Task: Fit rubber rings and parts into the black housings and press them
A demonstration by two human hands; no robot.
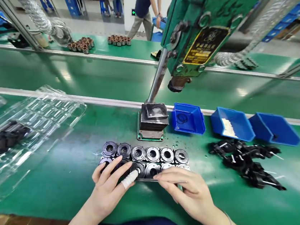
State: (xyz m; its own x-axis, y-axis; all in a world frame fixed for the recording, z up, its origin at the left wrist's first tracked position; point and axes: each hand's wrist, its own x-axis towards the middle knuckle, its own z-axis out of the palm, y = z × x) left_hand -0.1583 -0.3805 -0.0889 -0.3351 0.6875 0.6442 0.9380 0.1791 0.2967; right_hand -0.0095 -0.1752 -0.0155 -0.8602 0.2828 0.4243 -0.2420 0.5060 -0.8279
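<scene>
Two rows of round black motor-housing-like parts with metal rims lie in front of me on the green bench. My left hand rests over the left end of the near row, its fingers spread and touching the parts. White tape wraps one fingertip, which sits on a round part. My right hand is at the right part of the near row, thumb and fingers pinched around a thin metal tool, partly hidden by the fingers. Its tip is near another round part.
Behind the parts stands a green press with a metal base block. To its right are blue bins. Black parts with white pins lie at right, clear plastic trays at left. A person stands beyond the bench.
</scene>
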